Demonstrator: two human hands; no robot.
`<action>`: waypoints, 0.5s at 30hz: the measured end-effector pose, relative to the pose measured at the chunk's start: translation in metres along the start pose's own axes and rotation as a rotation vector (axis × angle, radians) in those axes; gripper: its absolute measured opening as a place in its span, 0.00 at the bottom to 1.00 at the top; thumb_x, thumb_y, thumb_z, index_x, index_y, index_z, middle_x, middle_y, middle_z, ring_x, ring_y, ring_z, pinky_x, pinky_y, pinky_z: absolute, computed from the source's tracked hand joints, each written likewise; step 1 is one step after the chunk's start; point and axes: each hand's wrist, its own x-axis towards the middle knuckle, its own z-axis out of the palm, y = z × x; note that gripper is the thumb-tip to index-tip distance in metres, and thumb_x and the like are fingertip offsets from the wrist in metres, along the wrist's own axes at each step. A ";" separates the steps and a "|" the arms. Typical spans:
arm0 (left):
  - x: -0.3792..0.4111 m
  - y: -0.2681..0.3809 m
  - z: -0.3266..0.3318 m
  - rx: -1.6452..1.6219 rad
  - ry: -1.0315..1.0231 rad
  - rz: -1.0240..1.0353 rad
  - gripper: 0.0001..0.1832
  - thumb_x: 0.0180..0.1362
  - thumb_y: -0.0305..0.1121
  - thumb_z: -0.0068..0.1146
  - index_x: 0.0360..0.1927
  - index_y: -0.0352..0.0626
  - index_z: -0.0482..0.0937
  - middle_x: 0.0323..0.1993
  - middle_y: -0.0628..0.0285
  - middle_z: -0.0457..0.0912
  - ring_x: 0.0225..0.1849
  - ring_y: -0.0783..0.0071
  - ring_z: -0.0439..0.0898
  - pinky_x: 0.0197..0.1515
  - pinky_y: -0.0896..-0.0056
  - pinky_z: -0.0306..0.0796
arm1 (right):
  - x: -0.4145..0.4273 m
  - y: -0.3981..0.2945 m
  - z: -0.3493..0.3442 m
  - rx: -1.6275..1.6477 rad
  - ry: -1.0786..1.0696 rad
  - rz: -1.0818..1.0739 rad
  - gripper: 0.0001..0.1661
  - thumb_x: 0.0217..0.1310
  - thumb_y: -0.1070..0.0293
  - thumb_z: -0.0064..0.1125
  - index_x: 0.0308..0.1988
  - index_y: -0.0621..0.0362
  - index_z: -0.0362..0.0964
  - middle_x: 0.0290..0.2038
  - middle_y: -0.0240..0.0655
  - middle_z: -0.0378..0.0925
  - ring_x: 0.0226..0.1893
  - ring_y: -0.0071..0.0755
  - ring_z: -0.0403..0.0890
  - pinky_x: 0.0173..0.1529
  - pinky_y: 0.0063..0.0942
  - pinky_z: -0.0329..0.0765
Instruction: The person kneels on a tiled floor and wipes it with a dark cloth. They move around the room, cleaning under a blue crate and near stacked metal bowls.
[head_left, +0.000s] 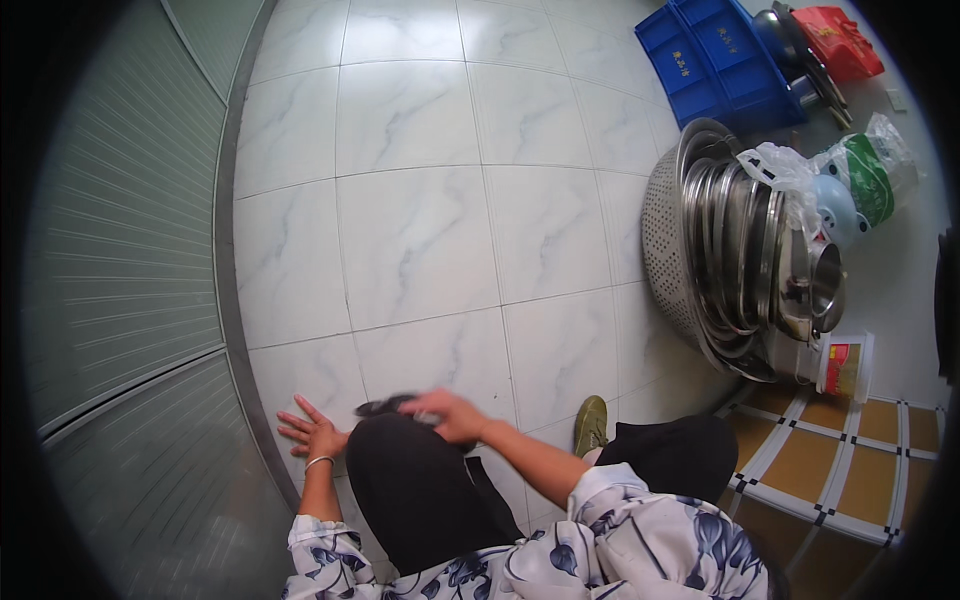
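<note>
My left hand (319, 436) rests on the marble-patterned floor tiles (420, 240) with its fingers spread and nothing in it. A bracelet circles that wrist, close to the grey bottom rail (238, 360) of the ribbed glass panels. Just beyond my left knee (397, 480), in black trousers, my right hand (454, 418) is blurred by motion. It grips a dark item (384, 406), low over the floor; the knee hides part of it, and whether it is a cloth or a brush I cannot tell.
Ribbed glass panels (135, 225) line the left. At right stand a perforated metal basin (664, 240) of stacked metal pans (739, 247), a blue plastic crate (720, 67), a red bag (840, 45), a white tub (846, 367) and a brown rack with white bars (825, 465). My olive shoe (592, 424) is near.
</note>
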 end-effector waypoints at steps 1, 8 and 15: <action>-0.006 -0.001 -0.004 -0.010 0.009 0.003 0.81 0.35 0.51 0.78 0.72 0.58 0.14 0.70 0.31 0.10 0.71 0.23 0.18 0.62 0.14 0.44 | -0.002 -0.002 -0.030 0.020 0.133 0.010 0.30 0.50 0.69 0.65 0.57 0.46 0.75 0.55 0.37 0.78 0.56 0.43 0.76 0.62 0.33 0.71; -0.008 0.006 0.006 0.024 0.121 0.037 0.78 0.40 0.44 0.77 0.72 0.57 0.14 0.71 0.33 0.11 0.72 0.22 0.21 0.61 0.15 0.47 | -0.055 0.120 -0.314 -0.451 1.119 0.448 0.37 0.47 0.67 0.59 0.61 0.53 0.70 0.53 0.49 0.76 0.53 0.49 0.78 0.58 0.37 0.74; -0.026 0.001 -0.044 0.015 0.021 -0.047 0.89 0.21 0.48 0.85 0.74 0.54 0.18 0.71 0.29 0.15 0.73 0.24 0.25 0.65 0.17 0.43 | 0.083 0.072 -0.092 -0.707 0.614 0.263 0.38 0.44 0.71 0.57 0.60 0.41 0.71 0.58 0.39 0.70 0.56 0.51 0.71 0.56 0.47 0.73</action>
